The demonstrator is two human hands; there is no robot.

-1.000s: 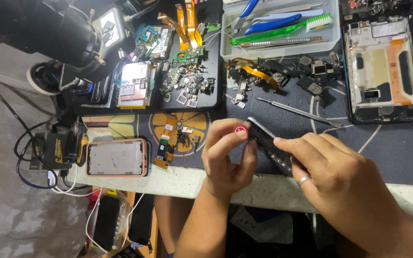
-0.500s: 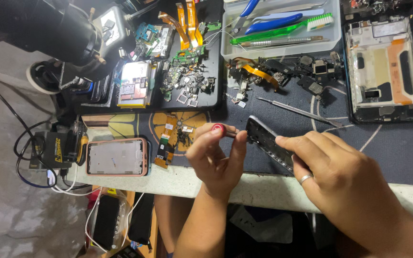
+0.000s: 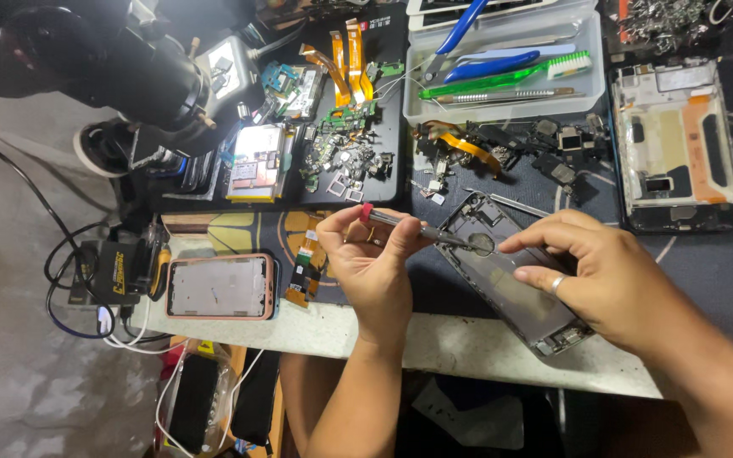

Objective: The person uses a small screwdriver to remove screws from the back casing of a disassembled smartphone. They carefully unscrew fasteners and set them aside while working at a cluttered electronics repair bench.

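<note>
The left hand (image 3: 372, 263) grips a red-tipped screwdriver (image 3: 417, 227), its tip on the opened phone (image 3: 511, 276); the right hand (image 3: 595, 271) pinches that phone's edge, steadying it

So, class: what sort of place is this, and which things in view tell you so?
Probably a phone repair bench. The hands, left and right, work a thin metal screwdriver into an opened grey phone body; loose small circuit parts and a clear plastic tool tray lie nearby.
</note>
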